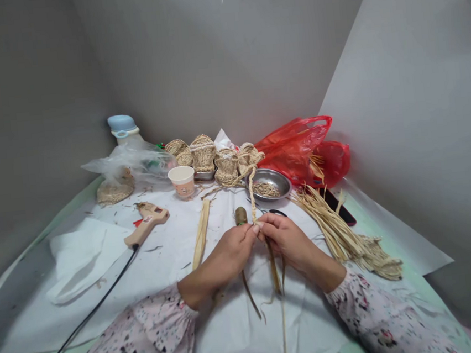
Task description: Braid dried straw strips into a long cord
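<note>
A pale braided straw cord (253, 194) runs from the woven pieces at the back down to my fingers. My left hand (237, 247) and my right hand (285, 239) meet at its lower end, both with fingertips pinched on it. Loose darker straw strands (274, 270) hang below my fingers toward the table. Just behind my hands stands a small olive-green roll (241, 215). Dark scissor handles (278, 213) show partly behind my right hand. Left of my left hand lies a flat straw strip (201, 232).
A glue gun (150, 222) with a black cable lies left, near white cloth (90, 251). Behind are a paper cup (183, 182), woven straw pieces (203, 154), a metal bowl (275, 181) and red plastic bags (295, 148). Straw bundle (334, 225) and dark phone (341, 208) lie right.
</note>
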The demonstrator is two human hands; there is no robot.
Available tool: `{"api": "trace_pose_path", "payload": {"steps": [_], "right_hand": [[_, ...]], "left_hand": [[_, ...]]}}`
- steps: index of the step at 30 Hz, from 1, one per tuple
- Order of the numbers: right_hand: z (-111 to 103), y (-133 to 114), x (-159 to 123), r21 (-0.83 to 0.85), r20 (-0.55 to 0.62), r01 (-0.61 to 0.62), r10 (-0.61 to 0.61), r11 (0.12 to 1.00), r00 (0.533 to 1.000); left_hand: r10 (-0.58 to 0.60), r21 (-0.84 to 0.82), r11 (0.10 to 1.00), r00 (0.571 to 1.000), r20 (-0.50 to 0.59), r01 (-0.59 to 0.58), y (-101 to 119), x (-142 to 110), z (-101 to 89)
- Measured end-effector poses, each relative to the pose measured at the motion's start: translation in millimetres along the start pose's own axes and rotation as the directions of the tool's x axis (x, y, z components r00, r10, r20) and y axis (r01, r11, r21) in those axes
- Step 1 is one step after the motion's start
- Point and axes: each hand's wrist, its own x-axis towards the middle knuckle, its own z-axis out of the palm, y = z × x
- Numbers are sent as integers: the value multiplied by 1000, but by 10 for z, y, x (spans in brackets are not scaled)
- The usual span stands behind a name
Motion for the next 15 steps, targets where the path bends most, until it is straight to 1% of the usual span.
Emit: {"api": "trace_pose_path", "payload": {"steps": [3,5,10,13,15], "right_hand": [[-49,-4,10,-143,18,3,-1,990,1000],[-78,-36,11,-210,48,33,-23,977,999],[-113,-164,-1,-413,86,142,-117,900,989],[-119,-214,-22,-481,101,136,-99,866,990],[-121,-235,-42,-568,53,97,-81,818,995]], "left_hand": [[8,-28,1000,1000,29,-7,-19,13,-39],[-16,-39,999,999,45,18,-28,27,-61],[-189,-137,972,982,20,190,-82,54,-32],[-238,-190,953,971,4,235,-110,51,14],[-261,-195,948,965,-23,252,-113,42,36]]}}
